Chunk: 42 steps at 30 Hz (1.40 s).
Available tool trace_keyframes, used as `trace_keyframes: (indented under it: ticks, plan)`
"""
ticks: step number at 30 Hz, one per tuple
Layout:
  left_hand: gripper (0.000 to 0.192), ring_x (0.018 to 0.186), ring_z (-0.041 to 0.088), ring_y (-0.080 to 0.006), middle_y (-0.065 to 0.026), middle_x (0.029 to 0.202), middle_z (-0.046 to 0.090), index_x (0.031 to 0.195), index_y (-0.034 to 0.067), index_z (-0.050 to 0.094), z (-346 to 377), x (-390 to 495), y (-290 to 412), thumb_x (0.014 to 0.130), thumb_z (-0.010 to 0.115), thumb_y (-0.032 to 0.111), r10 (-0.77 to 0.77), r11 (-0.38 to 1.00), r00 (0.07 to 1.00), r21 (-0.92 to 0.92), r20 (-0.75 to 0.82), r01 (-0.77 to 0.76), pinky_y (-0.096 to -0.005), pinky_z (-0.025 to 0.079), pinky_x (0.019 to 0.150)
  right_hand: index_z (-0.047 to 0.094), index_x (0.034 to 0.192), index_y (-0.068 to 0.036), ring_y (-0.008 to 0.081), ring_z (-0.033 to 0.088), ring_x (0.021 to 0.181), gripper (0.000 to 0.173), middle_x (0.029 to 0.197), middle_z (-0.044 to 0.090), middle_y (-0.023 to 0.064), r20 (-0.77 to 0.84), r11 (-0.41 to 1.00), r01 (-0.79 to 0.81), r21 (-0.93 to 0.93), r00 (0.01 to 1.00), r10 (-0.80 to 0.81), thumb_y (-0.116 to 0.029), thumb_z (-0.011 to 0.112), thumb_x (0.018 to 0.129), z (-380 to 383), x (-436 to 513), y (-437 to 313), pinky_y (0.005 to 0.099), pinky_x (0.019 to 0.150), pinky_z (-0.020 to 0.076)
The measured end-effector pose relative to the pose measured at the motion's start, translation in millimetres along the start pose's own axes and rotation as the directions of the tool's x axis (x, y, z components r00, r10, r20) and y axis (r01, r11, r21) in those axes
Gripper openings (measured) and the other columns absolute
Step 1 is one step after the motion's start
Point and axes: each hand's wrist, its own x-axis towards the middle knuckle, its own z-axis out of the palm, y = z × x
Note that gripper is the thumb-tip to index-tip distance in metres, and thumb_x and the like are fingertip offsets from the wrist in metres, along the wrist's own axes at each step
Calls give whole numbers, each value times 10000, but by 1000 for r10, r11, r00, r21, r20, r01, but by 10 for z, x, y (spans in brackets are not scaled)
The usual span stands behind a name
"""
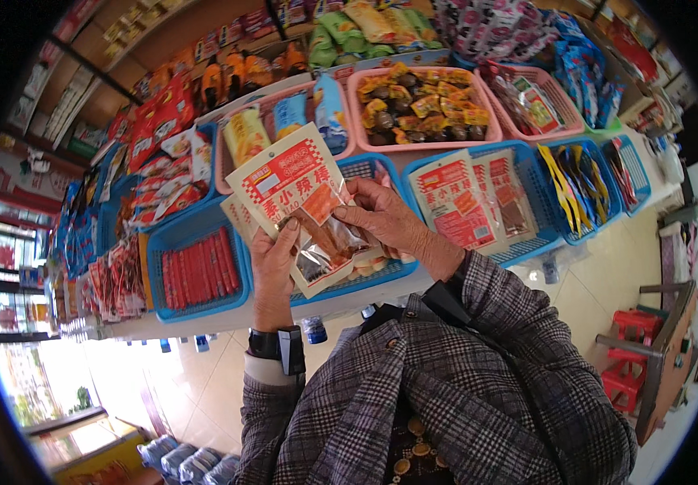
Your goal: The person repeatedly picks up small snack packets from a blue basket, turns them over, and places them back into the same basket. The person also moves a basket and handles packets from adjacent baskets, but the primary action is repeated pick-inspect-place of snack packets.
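My left hand (273,276) pinches the lower left edge of a snack packet (300,206) with a red-and-white printed front and a see-through lower part. The packet's right edge is between the thumb and fingers of my right hand (388,221). Another pale packet (237,221) shows behind it on the left. Under the packets is a blue plastic basket (379,160), whose contents are mostly covered. To its right, similar packets (455,200) lie in another blue basket (521,247). Red wrapped sticks (200,270) fill the blue basket (170,314) at the left.
Behind stand pink baskets, one with yellow-wrapped brown snacks (425,106), one with blue and yellow bags (291,115). More bagged snacks (164,124) crowd the left and back. Red stools (628,351) and a wooden table (667,370) are at the right. Bottled-water packs (188,461) sit low on the left.
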Motion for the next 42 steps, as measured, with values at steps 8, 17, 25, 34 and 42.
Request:
trace_keyframes:
  ticks: [8, 17, 25, 34, 42]
  plan:
    - [171, 642, 559, -44, 7, 834, 677, 1059, 25, 699, 739, 53, -51, 926, 726, 130, -23, 966, 993, 259, 117, -9, -205, 431, 533, 486, 1287, -99, 72, 615, 866, 362, 1013, 652, 29, -86, 974, 5, 227, 996, 14, -153, 658, 973, -506, -486, -155, 234, 690, 508]
    - [580, 934, 669, -173, -160, 1154, 668, 1439, 27, 348, 1636, 156, -401, 944, 643, 89, -54, 847, 921, 506, 386, -162, -333, 552, 769, 471, 1289, -77, 53, 600, 882, 331, 1045, 641, 17, -419, 972, 233, 3, 883, -211, -99, 613, 991, -1233, -1050, -105, 206, 706, 494]
    - [752, 1081, 648, -371, -276, 1329, 537, 1517, 12, 271, 1938, 113, -699, 911, 679, 188, -167, 326, 851, 842, 498, -429, -406, 559, 852, 476, 1276, -50, 97, 600, 1020, 323, 1115, 639, 44, -494, 967, 166, -192, 835, -242, -125, 618, 995, -1670, -1319, 263, 240, 852, 501]
    - [557, 1073, 611, -394, -204, 1228, 577, 1345, 4, 519, 2005, -5, -765, 863, 714, 206, -414, 49, 773, 860, 481, -509, -446, 519, 879, 535, 1178, -53, 423, 644, 989, 374, 1049, 664, 213, -486, 841, -86, -534, 845, -223, -189, 709, 875, -1619, -1387, 395, 456, 821, 514]
    - [666, 1209, 548, -399, -224, 1389, 469, 1425, 9, 437, 2013, -45, -1128, 856, 719, 210, -363, 138, 787, 864, 499, -485, -430, 487, 986, 588, 1152, -29, 412, 619, 964, 384, 1007, 643, 226, -461, 645, -193, -739, 844, -275, -274, 702, 881, -1918, -1329, 362, 494, 849, 496]
